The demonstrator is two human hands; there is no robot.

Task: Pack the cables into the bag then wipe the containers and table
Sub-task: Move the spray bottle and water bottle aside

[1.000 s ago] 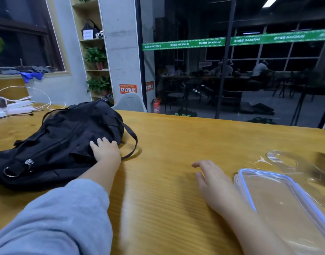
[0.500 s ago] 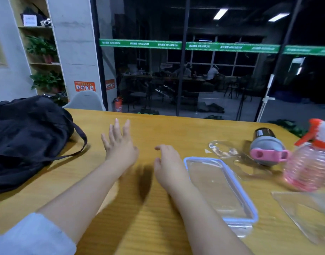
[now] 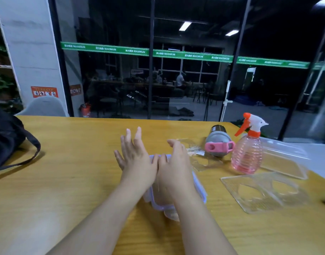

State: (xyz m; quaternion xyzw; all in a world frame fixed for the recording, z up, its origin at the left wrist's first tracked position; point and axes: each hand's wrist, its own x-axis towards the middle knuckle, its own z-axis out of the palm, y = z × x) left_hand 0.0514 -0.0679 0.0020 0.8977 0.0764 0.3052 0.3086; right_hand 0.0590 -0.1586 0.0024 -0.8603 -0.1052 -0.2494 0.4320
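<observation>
Worktop [image 3: 75,181]: yellow wood grain. Bag [image 3: 5,140]: black. Container [image 3: 200,192]: clear, pale blue-lilac rim. Spray bottle [image 3: 247,155]: clear pink ribbed body, white head, orange trigger and collar. Flask [image 3: 218,142]: grey, pink clasp. Lids [image 3: 264,192]: clear.

View: the camera has swung right; the black bag [image 3: 5,142] now sits cut off at the left edge of the frame.
Left hand [image 3: 134,155]: has left the bag and come to mid-frame, fingers straight, beside the right hand [image 3: 173,164].
Right hand: has moved from the table onto the blue-rimmed container [image 3: 199,188].
Newly in view: spray bottle [image 3: 247,153], right of centre, with clear lids around it.
</observation>
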